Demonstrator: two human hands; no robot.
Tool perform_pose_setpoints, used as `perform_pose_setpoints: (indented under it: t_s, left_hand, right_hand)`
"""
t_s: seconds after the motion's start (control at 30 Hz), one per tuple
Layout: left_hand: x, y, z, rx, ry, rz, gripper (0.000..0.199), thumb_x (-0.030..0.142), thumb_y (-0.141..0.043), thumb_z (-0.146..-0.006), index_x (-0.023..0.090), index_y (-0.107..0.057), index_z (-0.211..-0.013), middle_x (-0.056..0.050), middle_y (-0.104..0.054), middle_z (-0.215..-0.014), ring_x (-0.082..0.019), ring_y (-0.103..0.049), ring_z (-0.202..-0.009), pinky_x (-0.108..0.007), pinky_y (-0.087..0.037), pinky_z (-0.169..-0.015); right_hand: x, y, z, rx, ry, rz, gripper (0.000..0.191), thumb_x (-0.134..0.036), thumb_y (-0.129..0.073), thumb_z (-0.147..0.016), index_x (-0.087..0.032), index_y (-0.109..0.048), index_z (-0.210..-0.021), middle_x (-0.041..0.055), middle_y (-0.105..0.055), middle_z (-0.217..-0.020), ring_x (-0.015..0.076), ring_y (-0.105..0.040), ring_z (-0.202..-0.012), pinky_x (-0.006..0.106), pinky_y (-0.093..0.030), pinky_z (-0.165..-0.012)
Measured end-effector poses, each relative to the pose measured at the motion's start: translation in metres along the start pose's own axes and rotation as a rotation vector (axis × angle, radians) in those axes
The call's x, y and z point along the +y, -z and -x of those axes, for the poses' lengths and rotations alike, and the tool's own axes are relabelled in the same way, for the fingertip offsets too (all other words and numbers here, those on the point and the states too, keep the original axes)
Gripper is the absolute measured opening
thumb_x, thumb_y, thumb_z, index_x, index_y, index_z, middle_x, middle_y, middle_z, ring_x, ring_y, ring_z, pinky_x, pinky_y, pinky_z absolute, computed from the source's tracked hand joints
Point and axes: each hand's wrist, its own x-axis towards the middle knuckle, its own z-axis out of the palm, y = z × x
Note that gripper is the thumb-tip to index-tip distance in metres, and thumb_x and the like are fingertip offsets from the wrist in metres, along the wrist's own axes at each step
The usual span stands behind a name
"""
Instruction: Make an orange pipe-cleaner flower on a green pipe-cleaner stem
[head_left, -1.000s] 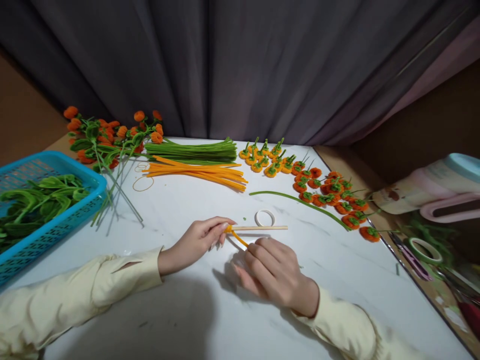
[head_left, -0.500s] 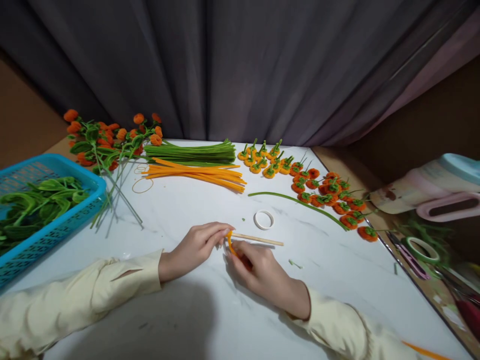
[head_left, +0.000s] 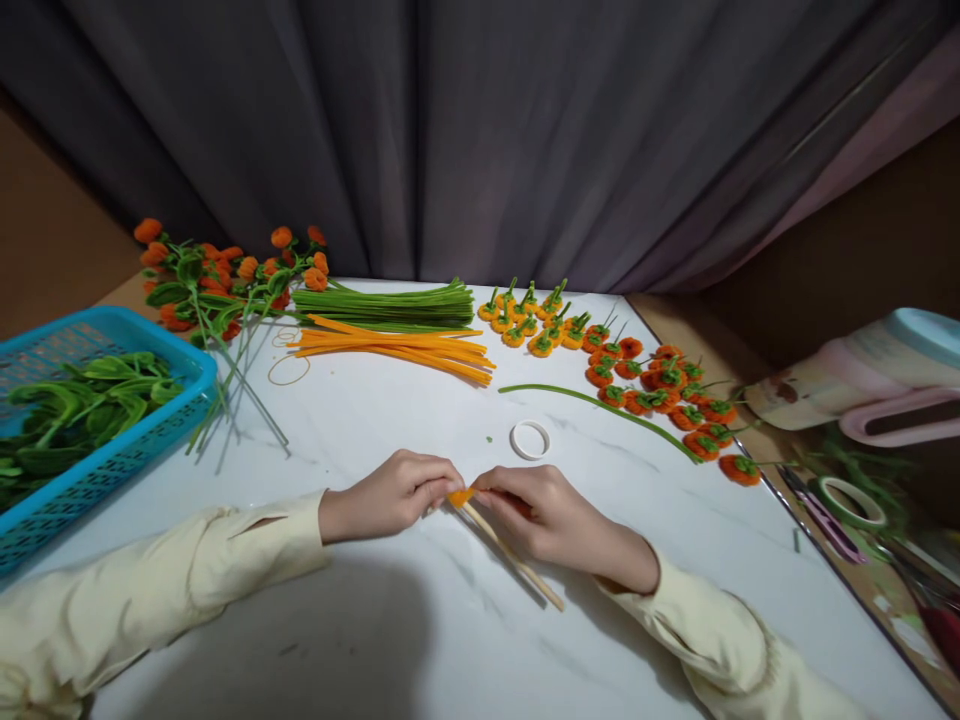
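- Left hand, just below the centre of the frame, has its thumb and fingers closed in a pinch on the orange strip.
- Right hand, just right of it, pinches the same strip from the other side, its fingertips drawn together; only a short orange piece shows between the two hands.
- Pale stick slants from that orange piece down towards the lower right, below the right hand.
- White ring lies flat on the tabletop, near the right hand and above it in the frame.
- Beyond the ring, a single green strip curves right towards a cluster of orange flower heads.
- Smaller yellow flower heads with upright green stems sit right of the upper centre.
- Left of these, an orange bundle lies in front of a green bundle.
- Orange blooms on long stems are heaped at the upper left; below them, the blue basket contains green leaves.
- Pale tumbler lies on its side at the right edge, above a roll of green tape.
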Motion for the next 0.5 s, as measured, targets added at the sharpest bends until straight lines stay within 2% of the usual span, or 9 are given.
perform_pose_setpoints:
  t_s: [0.1, 0.23, 0.37, 0.43, 0.5]
  left_hand:
    - [0.0, 0.0, -0.002, -0.028, 0.154, 0.194, 0.028, 0.028, -0.041, -0.091, 0.014, -0.058, -0.073, 0.002, -0.051, -0.058, -0.008, -0.046, -0.054, -0.019, -0.037, -0.055]
    - [0.0, -0.002, -0.002, 0.067, 0.265, 0.446, 0.029, 0.038, -0.045, -0.089, 0.013, -0.058, -0.083, 0.002, -0.051, -0.06, -0.009, -0.047, -0.056, -0.021, -0.039, -0.055]
    - [0.001, -0.006, -0.001, 0.107, 0.279, 0.604, 0.03, 0.043, -0.051, -0.087, 0.015, -0.054, -0.099, 0.001, -0.053, -0.065, -0.011, -0.051, -0.058, -0.022, -0.04, -0.056]
    - [0.002, -0.006, -0.001, 0.097, 0.291, 0.645, 0.031, 0.043, -0.051, -0.087, 0.016, -0.053, -0.103, 0.002, -0.053, -0.066, -0.01, -0.052, -0.058, -0.022, -0.04, -0.055]
    - [0.002, -0.007, 0.0, 0.103, 0.29, 0.653, 0.031, 0.042, -0.051, -0.087, 0.016, -0.055, -0.103, 0.001, -0.054, -0.066, -0.01, -0.052, -0.059, -0.021, -0.039, -0.054]
  right_hand:
    - [0.008, -0.003, -0.003, 0.03, -0.04, -0.03, 0.024, -0.025, -0.045, -0.09, -0.012, -0.065, -0.089, 0.0022, -0.06, -0.064, 0.0069, -0.043, -0.05, 0.018, -0.033, -0.05]
    - [0.013, -0.004, -0.005, 0.077, -0.175, -0.171, 0.024, -0.032, -0.052, -0.088, -0.012, -0.064, -0.08, -0.0008, -0.054, -0.056, 0.0064, -0.037, -0.047, 0.018, -0.029, -0.044]
    - [0.012, -0.007, -0.005, -0.036, -0.362, -0.64, 0.026, -0.04, -0.055, -0.085, -0.014, -0.057, -0.079, 0.0001, -0.059, -0.058, 0.0057, -0.041, -0.039, 0.017, -0.03, -0.037]
    - [0.011, -0.01, -0.005, -0.089, -0.397, -0.847, 0.026, -0.04, -0.058, -0.082, -0.014, -0.053, -0.079, 0.0018, -0.063, -0.06, 0.0061, -0.044, -0.035, 0.017, -0.032, -0.034]
    - [0.011, -0.013, -0.006, -0.097, -0.393, -0.953, 0.025, -0.037, -0.062, -0.079, -0.014, -0.053, -0.078, 0.003, -0.065, -0.062, 0.0069, -0.048, -0.035, 0.017, -0.035, -0.033]
